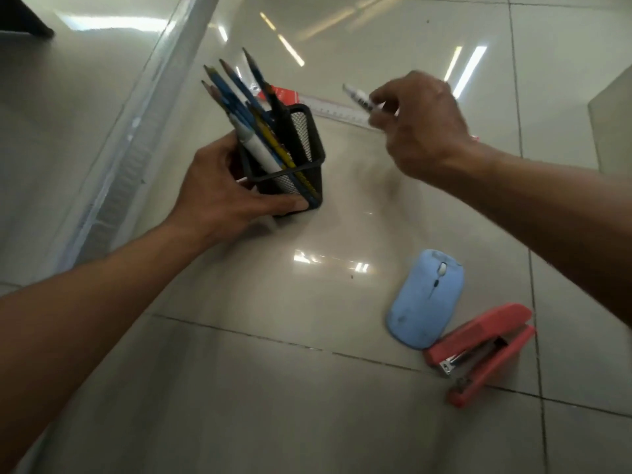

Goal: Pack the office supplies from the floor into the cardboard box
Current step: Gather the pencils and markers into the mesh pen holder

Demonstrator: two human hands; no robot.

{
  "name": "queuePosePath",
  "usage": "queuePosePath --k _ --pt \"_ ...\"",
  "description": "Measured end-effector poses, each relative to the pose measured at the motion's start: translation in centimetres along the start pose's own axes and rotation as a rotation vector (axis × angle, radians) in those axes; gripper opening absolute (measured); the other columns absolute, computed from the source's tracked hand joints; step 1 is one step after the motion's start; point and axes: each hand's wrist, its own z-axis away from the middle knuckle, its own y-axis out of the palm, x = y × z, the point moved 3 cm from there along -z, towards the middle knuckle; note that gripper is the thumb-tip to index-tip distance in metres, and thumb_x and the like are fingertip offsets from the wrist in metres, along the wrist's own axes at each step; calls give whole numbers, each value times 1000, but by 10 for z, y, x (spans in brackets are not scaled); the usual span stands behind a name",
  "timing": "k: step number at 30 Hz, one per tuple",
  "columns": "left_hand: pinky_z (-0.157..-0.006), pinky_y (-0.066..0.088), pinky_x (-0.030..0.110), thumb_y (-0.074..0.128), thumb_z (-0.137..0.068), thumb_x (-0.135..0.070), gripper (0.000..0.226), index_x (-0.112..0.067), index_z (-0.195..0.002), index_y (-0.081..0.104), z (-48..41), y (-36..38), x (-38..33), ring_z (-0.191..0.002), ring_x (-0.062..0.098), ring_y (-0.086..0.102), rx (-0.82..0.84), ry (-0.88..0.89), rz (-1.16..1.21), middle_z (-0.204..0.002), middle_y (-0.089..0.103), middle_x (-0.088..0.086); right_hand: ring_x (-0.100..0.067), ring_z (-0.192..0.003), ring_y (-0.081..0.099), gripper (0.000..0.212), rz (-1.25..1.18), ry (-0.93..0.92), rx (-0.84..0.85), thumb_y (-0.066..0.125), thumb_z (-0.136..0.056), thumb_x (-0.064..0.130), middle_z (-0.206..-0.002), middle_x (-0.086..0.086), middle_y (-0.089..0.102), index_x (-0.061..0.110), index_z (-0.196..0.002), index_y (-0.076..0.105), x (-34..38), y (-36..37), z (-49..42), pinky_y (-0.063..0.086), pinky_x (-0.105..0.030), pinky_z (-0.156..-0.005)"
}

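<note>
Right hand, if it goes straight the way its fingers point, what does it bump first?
Probably the black mesh holder of pencils that the left hand grips; the right hand, pinching a white marker, points left at it. Depth is unclear.

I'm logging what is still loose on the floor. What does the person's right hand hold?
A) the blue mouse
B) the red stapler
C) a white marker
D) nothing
C: the right hand pinches a white marker, the left hand grips the mesh pen holder, and the blue mouse and red stapler lie untouched on the floor.
</note>
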Motion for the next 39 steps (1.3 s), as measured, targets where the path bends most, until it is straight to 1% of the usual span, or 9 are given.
queuePosePath --k 5,7,9,12,16,20,27,36,39 --pt "-78 53 6 102 -55 -27 77 -21 -123 67 0 -2 -2 -99 -11 68 3 11 12 -107 71 -21 2 -79 64 27 -292 -40 -146 64 -97 38 -99 11 68 23 -118 72 39 -38 3 55 -19 -74" --pt "-79 52 5 101 -56 -28 75 -23 -121 65 1 -1 -2 -99 -12 67 6 16 12 -106 71 -22 5 -80 65 35 -348 -28 -190 59 -94 49 -98 13 68 21 -113 70 46 -50 2 52 -13 -71" --pt "-78 52 6 101 -56 -28 74 -23 -121 66 1 -1 -2 -99 -11 67 10 19 17 -105 71 -23 -7 -89 68 36 -354 9 -75 48 -99 50 -103 7 71 20 -105 67 53 -53 -3 54 -26 -84" --pt "-77 54 7 101 -55 -30 74 -25 -120 67 1 -1 -1 -100 -8 68 -1 14 29 -102 73 -25 4 -82 69 26 -392 -78 159 42 -105 41 -91 15 69 33 -89 60 69 -52 -1 51 -38 -101" --pt "-83 54 9 100 -55 -37 75 -27 -121 66 1 -1 -2 -103 -5 68 3 19 -3 -108 72 -21 10 -77 70 20 -349 -291 121 63 -96 49 -88 18 69 31 -106 62 84 -51 19 57 -11 -73" --pt "-89 55 14 100 -56 -38 78 -26 -125 64 0 -1 0 -108 -1 67 2 24 -20 -112 72 -17 19 -76 65 20 -252 -386 160 79 -89 34 -89 24 67 25 -105 71 89 -40 31 51 -2 -69" --pt "-85 50 5 98 -58 -39 79 -24 -127 62 -2 -1 3 -108 -6 65 6 43 -45 -110 67 -24 3 -73 70 15 -135 -339 231 83 -84 30 -86 12 77 26 -99 81 92 -23 32 47 -1 -58" --pt "-74 46 -1 97 -59 -41 67 -38 -112 57 -4 -1 6 -92 -22 61 -7 44 -81 -93 64 -34 -7 -80 72 22 -146 -306 175 82 -85 38 -91 5 77 23 -100 82 101 -27 28 55 -13 -71" --pt "-75 47 -1 96 -59 -44 67 -37 -113 57 -4 -1 6 -93 -22 61 -5 50 -80 -93 64 -36 -1 -75 70 19 -151 -300 141 80 -87 40 -88 8 76 24 -96 81 100 -28 29 48 -1 -64"
